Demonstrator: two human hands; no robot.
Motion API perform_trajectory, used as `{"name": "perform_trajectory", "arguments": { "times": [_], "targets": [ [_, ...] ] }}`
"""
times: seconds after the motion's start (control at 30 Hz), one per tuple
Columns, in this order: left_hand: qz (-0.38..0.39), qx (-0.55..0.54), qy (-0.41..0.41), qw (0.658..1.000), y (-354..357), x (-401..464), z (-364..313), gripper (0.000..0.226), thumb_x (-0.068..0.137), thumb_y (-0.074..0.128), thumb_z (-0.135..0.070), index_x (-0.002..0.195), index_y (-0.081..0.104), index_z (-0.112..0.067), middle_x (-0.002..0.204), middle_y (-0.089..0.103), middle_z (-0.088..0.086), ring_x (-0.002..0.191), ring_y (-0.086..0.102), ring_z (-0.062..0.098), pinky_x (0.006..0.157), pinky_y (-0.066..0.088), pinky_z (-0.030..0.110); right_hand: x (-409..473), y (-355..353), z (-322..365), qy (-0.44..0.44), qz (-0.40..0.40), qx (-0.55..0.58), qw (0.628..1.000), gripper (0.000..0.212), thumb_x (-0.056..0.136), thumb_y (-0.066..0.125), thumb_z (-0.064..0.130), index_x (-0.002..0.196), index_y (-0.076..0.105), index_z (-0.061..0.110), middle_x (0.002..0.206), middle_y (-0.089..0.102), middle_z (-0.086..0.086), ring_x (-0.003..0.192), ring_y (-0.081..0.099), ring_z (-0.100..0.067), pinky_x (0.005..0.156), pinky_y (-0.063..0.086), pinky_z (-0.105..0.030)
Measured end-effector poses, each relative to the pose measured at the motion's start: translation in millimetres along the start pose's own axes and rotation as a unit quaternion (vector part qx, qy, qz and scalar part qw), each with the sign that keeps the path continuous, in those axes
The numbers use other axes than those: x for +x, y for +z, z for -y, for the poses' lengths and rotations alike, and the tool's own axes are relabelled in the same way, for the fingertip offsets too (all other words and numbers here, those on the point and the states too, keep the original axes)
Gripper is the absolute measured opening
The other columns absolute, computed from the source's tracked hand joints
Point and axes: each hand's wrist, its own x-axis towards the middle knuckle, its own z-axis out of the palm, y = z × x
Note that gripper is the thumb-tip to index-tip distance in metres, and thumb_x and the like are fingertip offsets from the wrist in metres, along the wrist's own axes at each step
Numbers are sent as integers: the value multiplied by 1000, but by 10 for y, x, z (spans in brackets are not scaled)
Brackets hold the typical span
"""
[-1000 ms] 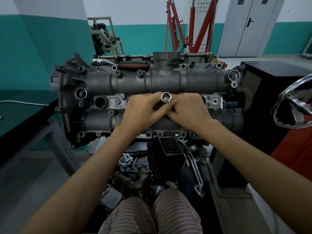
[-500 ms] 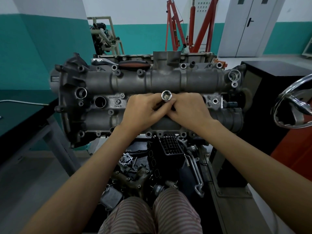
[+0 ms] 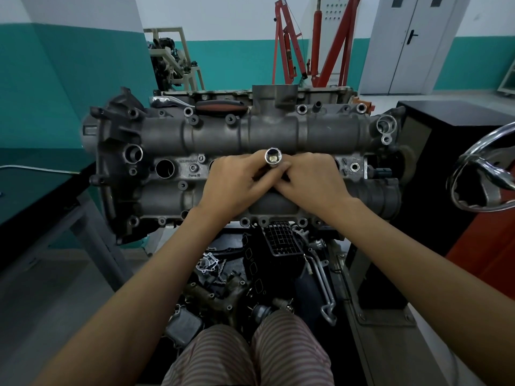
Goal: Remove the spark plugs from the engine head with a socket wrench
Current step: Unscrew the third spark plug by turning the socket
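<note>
The grey engine head (image 3: 167,135) stands in front of me on a stand. A shiny socket (image 3: 273,157) sticks up from a spark plug well in the middle of the head, its hollow end facing me. My left hand (image 3: 237,182) and my right hand (image 3: 309,182) meet around the socket's shaft, with fingers of both hands curled on it. One open spark plug well (image 3: 165,168) shows to the left. A ratchet wrench with a red and black handle (image 3: 220,105) lies along the head's far edge.
A black cabinet (image 3: 446,151) stands to the right with a chrome handwheel (image 3: 485,174) in front of it. Loose engine parts (image 3: 223,285) lie below the head near my knees. A dark bench (image 3: 33,190) is at the left. A red engine crane (image 3: 315,43) stands behind.
The socket has shifted slightly up and to the right between my fingers. Both hands keep their places around it.
</note>
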Motion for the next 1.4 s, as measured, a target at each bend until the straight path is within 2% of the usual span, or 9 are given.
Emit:
{"name": "perform_trajectory", "arguments": {
  "times": [0.13, 0.27, 0.4, 0.63, 0.77, 0.87, 0.93, 1.07, 1.4],
  "targets": [
    [11, 2, 0, 1000, -4, -4, -13, 44, 88, 48, -42, 73, 62, -4, 58, 60, 4, 52, 57, 23, 47, 43, 36, -6, -22, 11, -6, 4, 26, 1000, 31, 87, 48, 37, 89, 58, 7, 76, 66, -10, 68, 61, -31, 54, 26, -29],
    [14, 3, 4, 1000, -9, -14, -25, 38, 86, 47, -38, 72, 53, -3, 59, 58, 3, 51, 54, 23, 46, 42, 39, -9, -68, 45, 6, -23, 71, 997, 26, 79, 62, 27, 83, 51, 3, 67, 64, -10, 55, 59, -32, 49, 24, -25],
    [13, 8, 15, 1000, -16, -6, -44, 32, 85, 47, -33, 72, 49, -4, 57, 55, 3, 48, 52, 23, 42, 41, 37, -6, -66, 43, 15, -29, 70, 997, 26, 77, 62, 26, 81, 50, 4, 63, 63, -10, 51, 59, -32, 48, 23, -25],
    [16, 24, 20, 999, -8, -9, -48, 30, 87, 45, -31, 74, 52, -5, 60, 58, 2, 49, 54, 25, 42, 39, 32, -5, -27, 32, 11, -24, 36, 999, 43, 82, 38, 41, 71, 64, 8, 54, 59, -11, 50, 57, -33, 49, 22, -26],
    [22, 24, 16, 999, -7, -5, -44, 30, 89, 45, -32, 71, 50, -8, 55, 53, 1, 48, 52, 23, 43, 36, 30, -4, -31, 31, 6, -27, 32, 999, 58, 77, 21, 51, 72, 65, 12, 56, 61, -7, 53, 57, -27, 45, 10, -24],
    [25, 24, 12, 999, -5, -8, -42, 35, 89, 43, -35, 72, 53, -5, 57, 57, 3, 50, 54, 25, 44, 40, 35, 6, -36, 30, 14, -22, 27, 999, 54, 79, 26, 49, 69, 64, 11, 55, 60, -9, 52, 57, -30, 44, 11, -22],
    [24, 25, 8, 999, -5, -11, -36, 39, 88, 43, -37, 73, 55, -4, 59, 60, 5, 51, 56, 26, 46, 43, 39, 12, -25, 21, 16, -12, 31, 999, 41, 82, 40, 41, 68, 63, 9, 55, 59, -11, 51, 57, -32, 48, 19, -23],
    [15, 27, 15, 999, 5, -19, -36, 40, 86, 45, -37, 72, 59, -2, 59, 60, 6, 51, 57, 27, 45, 45, 40, 18, -60, 44, 23, -13, 40, 999, 20, 71, 57, 22, 61, 58, 5, 46, 55, -10, 39, 52, -30, 47, 20, -21],
    [4, 24, 21, 999, 3, -5, -48, 29, 84, 45, -29, 75, 52, -2, 55, 54, 5, 45, 53, 27, 40, 42, 34, 7, -65, 47, 11, -10, 53, 998, 28, 79, 57, 31, 85, 55, 3, 67, 64, -10, 59, 61, -34, 50, 26, -26]
  ]
}}
